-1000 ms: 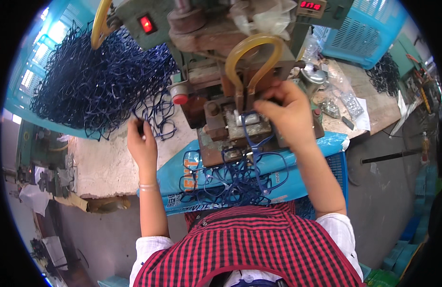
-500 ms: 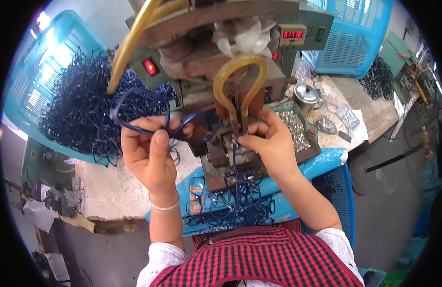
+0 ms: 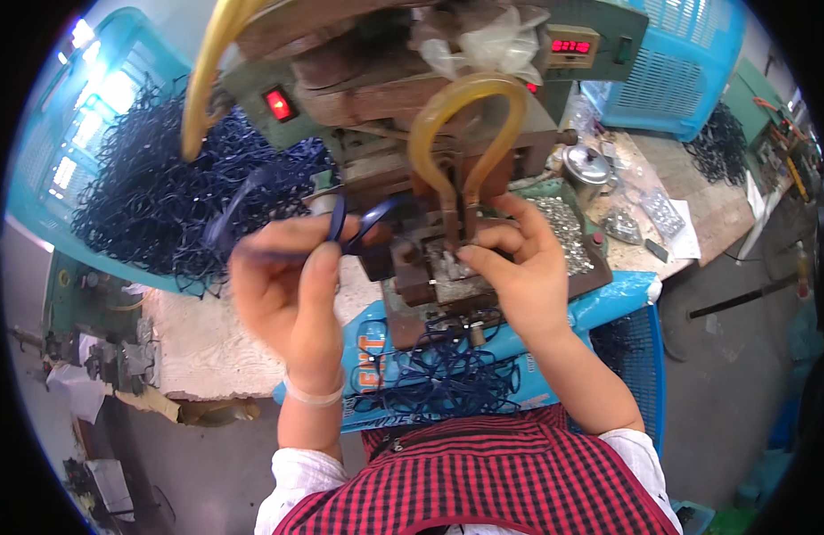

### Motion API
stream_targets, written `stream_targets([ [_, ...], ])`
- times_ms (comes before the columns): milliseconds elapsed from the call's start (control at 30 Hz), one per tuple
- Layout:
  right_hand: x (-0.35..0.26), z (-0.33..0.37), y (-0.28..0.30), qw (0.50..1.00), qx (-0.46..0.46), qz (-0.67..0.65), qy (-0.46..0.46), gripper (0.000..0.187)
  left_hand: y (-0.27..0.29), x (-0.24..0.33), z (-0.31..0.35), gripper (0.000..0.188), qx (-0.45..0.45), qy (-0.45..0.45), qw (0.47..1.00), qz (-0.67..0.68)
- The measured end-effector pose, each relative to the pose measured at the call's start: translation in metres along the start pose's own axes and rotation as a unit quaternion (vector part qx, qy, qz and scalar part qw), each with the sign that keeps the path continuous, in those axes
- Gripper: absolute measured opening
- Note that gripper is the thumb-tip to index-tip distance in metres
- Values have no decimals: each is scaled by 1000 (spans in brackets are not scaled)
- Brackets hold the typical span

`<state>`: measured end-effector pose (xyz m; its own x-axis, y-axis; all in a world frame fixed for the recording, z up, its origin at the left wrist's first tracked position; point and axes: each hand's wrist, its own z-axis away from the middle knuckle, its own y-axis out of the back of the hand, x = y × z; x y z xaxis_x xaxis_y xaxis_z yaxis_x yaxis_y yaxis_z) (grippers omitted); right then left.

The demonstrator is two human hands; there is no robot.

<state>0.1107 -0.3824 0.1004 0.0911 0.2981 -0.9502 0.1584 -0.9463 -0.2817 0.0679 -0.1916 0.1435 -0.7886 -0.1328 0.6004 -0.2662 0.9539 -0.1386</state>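
Head view, looking down: left of centre, the left hand (image 3: 291, 290) is curled closed, thumb against fingers, around a dark blue eyeglass frame (image 3: 339, 218), partly blurred and held above the pale worktop (image 3: 202, 343). At centre, the right hand (image 3: 528, 267) has thumb and forefinger nearly together at the machine's metal bed (image 3: 465, 290), below a looped yellow tube (image 3: 421, 134); whether it pinches a small part cannot be told. More frames are heaped in a blue basket (image 3: 28, 214) at upper left and on a blue plastic bag (image 3: 594, 294) at lower centre. The step in hand appears to be fine fingertip work at the bed, with one frame held ready; the next move seems to call for careful alignment there.
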Motion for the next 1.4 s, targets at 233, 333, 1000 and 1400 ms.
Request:
stream_targets([
  [233, -12, -4, -4, 994, 32, -70, -72, 65, -3, -2, -9, 21, 1, 51, 996, 68],
  [333, -28, 11, 6, 984, -31, -147, -99, 63, -1, 4, -4, 18, -43, 44, 995, 75],
  [1000, 4, -11, 24, 921, 11, 319, 223, 16, 3, 10, 11, 16, -43, 78, 992, 93],
  [1400, 58, -26, 137, 808, 123, 552, 167, 12, -29, -9, 39, 19, -370, -280, 845, -265],
])
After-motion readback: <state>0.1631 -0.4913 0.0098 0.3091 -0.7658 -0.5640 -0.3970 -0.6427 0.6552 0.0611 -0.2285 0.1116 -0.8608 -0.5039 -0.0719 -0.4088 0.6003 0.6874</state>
